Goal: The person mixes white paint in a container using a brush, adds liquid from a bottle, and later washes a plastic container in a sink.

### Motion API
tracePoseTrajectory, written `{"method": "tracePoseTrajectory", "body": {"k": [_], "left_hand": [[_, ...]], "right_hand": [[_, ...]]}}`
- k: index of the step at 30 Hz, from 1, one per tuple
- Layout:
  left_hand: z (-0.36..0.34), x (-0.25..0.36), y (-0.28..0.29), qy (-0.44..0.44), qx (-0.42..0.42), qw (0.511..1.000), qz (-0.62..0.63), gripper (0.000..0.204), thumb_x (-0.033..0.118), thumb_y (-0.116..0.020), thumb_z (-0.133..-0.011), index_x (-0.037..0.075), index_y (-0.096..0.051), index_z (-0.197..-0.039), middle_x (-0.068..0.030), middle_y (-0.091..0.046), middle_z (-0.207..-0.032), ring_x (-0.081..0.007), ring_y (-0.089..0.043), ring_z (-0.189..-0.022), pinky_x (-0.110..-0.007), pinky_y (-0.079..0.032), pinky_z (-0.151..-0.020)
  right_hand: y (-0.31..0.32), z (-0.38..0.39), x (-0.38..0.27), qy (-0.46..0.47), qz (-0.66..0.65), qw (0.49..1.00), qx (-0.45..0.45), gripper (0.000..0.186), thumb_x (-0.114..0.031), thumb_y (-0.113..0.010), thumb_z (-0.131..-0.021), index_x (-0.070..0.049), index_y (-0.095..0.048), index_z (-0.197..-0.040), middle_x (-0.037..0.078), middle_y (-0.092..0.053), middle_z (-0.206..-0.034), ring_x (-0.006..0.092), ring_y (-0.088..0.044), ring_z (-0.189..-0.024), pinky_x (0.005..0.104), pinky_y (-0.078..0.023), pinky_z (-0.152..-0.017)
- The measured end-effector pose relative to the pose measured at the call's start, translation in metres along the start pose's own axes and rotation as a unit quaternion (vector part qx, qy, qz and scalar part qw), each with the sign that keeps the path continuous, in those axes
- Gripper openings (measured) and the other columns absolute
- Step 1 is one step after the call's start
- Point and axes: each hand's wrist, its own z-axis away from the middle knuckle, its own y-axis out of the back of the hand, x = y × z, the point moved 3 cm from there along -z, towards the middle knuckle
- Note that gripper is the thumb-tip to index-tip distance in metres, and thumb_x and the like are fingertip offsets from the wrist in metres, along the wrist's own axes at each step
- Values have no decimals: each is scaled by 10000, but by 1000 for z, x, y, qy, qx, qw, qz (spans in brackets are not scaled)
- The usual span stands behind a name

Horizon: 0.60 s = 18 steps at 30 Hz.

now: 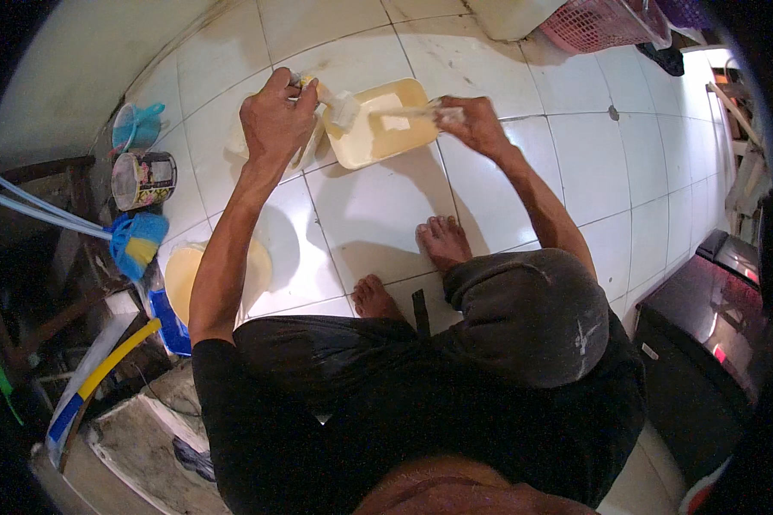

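A rectangular yellow tub (349, 159) stands on the tiles ahead of me, with a whitish substance in it. My left hand (276, 122), at the tub's left end, is closed around a tool (344, 110) with a yellowish part and a broad white-coated head; its exact kind is unclear. That head hangs over the tub's left rim. From the right, my right hand (471, 123) grips a pale, stick-like tool (404, 112), whose far end reaches over the tub. Motion blur hides its shape. Beneath my left hand is a pale object (305, 154), partly covered.
To the left are a blue container (136, 127), a clear labelled bucket (143, 180), a blue-and-yellow brush (137, 245) and a cream bucket (180, 273). A pink basket (597, 24) sits at the far right. A dark glossy box-like object (691, 360) stands to my right.
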Motion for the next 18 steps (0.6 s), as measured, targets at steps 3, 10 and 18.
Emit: {"method": "tracePoseTrajectory", "body": {"k": [3, 10, 18], "left_hand": [[0, -2, -1, 6, -5, 1000, 1, 286, 286, -712, -839, 30, -591, -802, -140, -711, -757, -222, -719, -702, -330, -539, -597], [4, -5, -9, 4, -9, 999, 50, 254, 264, -690, -825, 40, -571, -805, -130, -700, -744, -256, -687, -634, -356, -523, -586], [5, -16, -21, 44, -50, 996, 64, 277, 279, -696, -848, 15, -613, -865, -153, -707, -777, -235, -697, -667, -346, -532, -599]], "right_hand": [[-12, 13, -6, -35, 58, 993, -93, 408, -357, -704, -785, -40, -686, -1041, 197, -683, -805, 359, -652, -656, 405, -532, -657], [37, 11, -4, -74, 81, 993, -37, 339, -318, -683, -812, -34, -690, -998, 175, -670, -712, 308, -655, -601, 390, -526, -621], [2, 23, 6, -116, -74, 989, -45, 356, -281, -679, -836, 43, -667, -985, 167, -692, -783, 244, -678, -648, 345, -547, -605]]}}
